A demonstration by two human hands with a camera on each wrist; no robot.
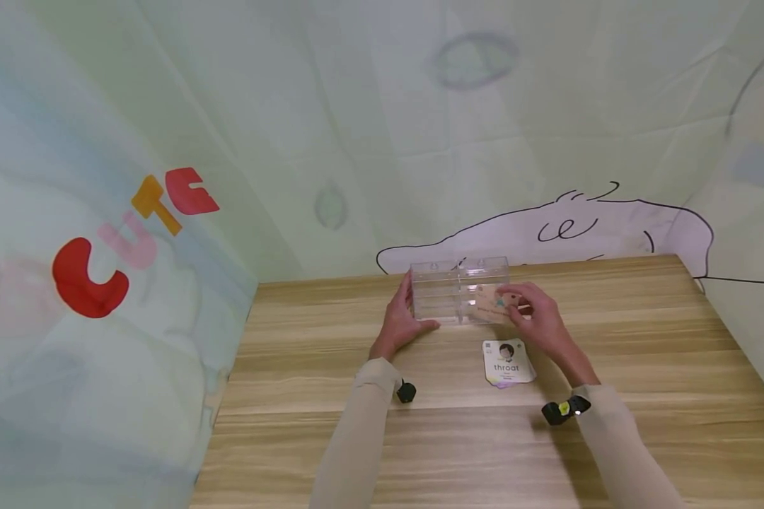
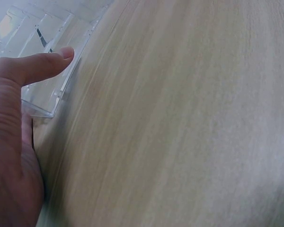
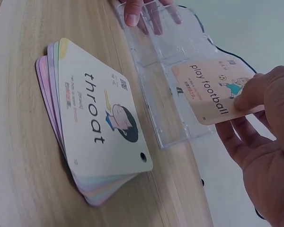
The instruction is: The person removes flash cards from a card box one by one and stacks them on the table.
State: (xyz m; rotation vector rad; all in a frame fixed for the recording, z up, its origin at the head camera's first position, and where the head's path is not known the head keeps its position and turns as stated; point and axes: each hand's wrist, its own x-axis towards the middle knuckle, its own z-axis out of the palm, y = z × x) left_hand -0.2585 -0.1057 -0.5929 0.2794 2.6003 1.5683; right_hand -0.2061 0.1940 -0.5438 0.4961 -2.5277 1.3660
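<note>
A clear plastic box (image 1: 436, 295) with two side-by-side sections and stepped ledges stands near the table's back edge. My left hand (image 1: 400, 322) holds its left end, thumb along the front edge and the other fingers at the side; in the left wrist view the thumb (image 2: 47, 65) lies over the box's rim. A peach flash card (image 3: 210, 90) reading "play football" is pinched between the thumb and fingers of my right hand (image 1: 540, 319), in front of the right section. Closer to me lies a stack of flash cards (image 1: 508, 362), the top one reading "throat".
The wood-grain table (image 1: 305, 424) ends at a pale printed curtain (image 1: 356, 141) just behind the box. On the left, another stretch of curtain bears the coloured letters "CUTE" (image 1: 98, 293). The card stack sits between my two forearms, nearer the right one.
</note>
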